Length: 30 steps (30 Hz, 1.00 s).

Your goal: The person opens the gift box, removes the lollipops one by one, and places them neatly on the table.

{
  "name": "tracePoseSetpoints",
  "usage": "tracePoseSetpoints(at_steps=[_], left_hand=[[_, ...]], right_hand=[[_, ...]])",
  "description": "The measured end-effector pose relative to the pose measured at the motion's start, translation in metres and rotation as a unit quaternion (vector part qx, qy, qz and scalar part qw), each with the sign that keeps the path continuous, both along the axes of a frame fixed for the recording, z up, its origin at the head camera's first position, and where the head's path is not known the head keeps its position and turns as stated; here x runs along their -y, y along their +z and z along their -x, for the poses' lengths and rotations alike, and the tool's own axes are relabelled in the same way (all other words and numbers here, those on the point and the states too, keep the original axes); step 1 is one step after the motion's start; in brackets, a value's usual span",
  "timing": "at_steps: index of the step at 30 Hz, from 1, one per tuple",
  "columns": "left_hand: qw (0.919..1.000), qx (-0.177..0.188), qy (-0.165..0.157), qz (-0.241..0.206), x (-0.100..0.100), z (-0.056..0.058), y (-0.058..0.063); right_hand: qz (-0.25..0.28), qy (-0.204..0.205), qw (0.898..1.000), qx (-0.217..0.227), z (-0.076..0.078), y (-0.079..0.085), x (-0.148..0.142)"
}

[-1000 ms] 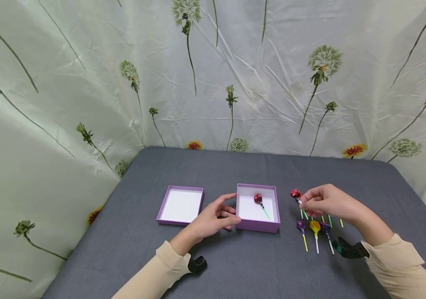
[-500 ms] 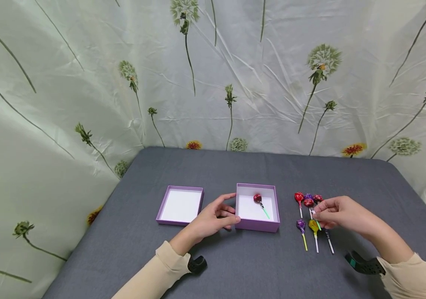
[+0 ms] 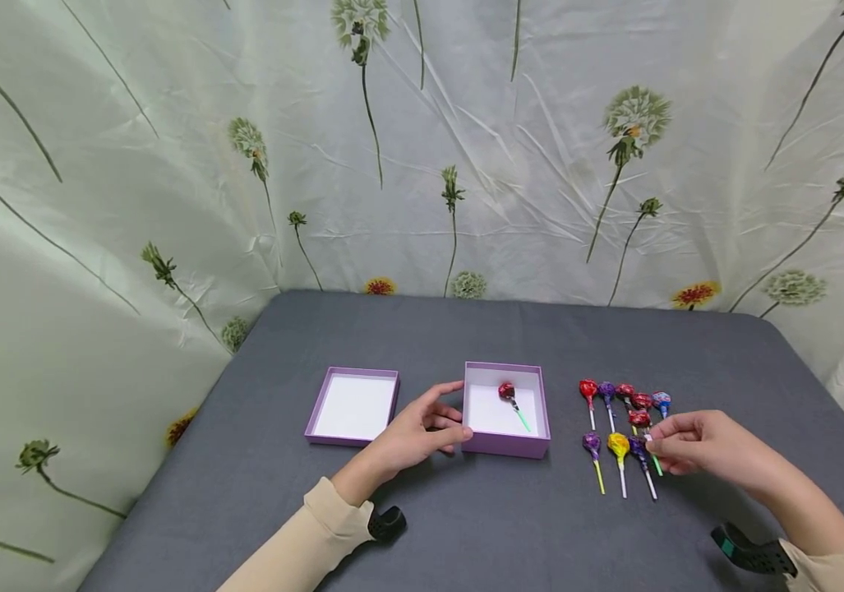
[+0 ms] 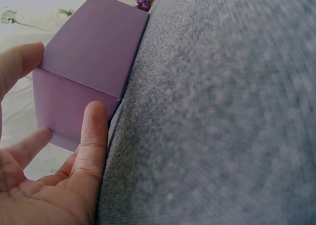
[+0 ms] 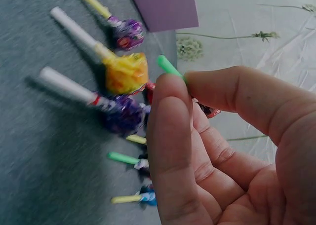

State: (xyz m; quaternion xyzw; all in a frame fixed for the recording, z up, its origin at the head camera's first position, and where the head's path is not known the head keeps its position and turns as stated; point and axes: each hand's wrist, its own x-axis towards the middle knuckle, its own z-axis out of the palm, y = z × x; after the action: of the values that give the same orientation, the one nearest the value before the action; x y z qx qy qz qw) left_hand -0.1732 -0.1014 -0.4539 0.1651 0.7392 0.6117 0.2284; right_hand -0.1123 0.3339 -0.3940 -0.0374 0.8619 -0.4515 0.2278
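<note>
My right hand [image 3: 710,450] pinches a red-wrapped lollipop [image 3: 639,418] by its green stick [image 5: 169,65], over the right end of two rows of lollipops. In the front row lie a purple lollipop [image 3: 592,444], a yellow lollipop [image 3: 618,445] and a dark purple lollipop [image 3: 638,447]. Several more, red, purple and blue, form the back row, partly hidden by the hand. Against the left side of a purple box [image 3: 506,445] rests my left hand [image 3: 408,436], its fingertips touching the wall. Inside that box lies a single red lollipop [image 3: 507,392] with a green stick.
Left of the left hand, a shallow purple lid [image 3: 353,406] lies with its white inside up. Dark grey cloth [image 3: 495,526] covers the table. Behind it hangs a pale curtain [image 3: 422,123] with a flower print.
My right hand has moved right and toward me with the red lollipop, from the left end of the back row to its right end. My left hand stays at the box.
</note>
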Motion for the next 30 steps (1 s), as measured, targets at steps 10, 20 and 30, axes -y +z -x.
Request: tracePoseSetpoints(at_steps=[10, 20, 30], left_hand=[[1.0000, 0.001, 0.002, 0.002, 0.000, 0.000, 0.002], [1.0000, 0.001, 0.002, 0.006, 0.000, 0.000, 0.002], [1.0000, -0.001, 0.003, 0.007, -0.001, -0.001, 0.001]], right_hand=[[-0.003, -0.018, 0.999, 0.031, -0.010, -0.013, -0.010], [0.003, -0.031, 0.999, 0.030, -0.019, -0.018, -0.012], [-0.001, -0.040, 0.998, 0.041, -0.020, -0.024, -0.018]])
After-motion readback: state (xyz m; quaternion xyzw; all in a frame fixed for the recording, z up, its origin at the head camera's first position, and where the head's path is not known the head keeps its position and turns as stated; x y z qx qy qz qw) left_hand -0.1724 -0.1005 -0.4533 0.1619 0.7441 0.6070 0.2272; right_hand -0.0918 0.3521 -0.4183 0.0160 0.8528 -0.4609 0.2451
